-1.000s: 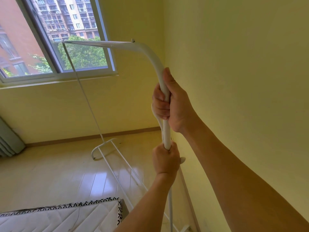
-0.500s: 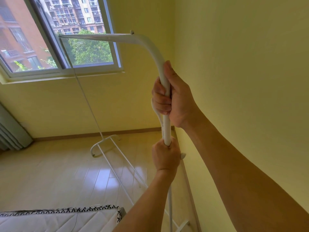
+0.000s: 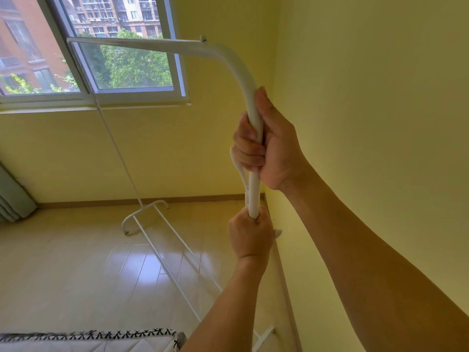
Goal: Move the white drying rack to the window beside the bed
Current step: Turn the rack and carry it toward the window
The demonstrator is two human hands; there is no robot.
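Note:
The white drying rack is a thin tube frame with a curved top corner, a far upright and two low rails running along the floor. My right hand grips its near upright just below the bend. My left hand grips the same upright lower down. The rack's far foot rests on the floor below the window. The bed's corner, with a black-and-white patterned edge, shows at the bottom left. A white strap hangs by my right fingers.
A yellow wall runs close along my right side. Pale wooden floor lies between the bed and the window wall. A grey-green curtain hangs at the far left. Brown skirting lines the walls.
The rack and both hands have come closer to the window wall and the window fills more of the view. Both grips are unchanged.

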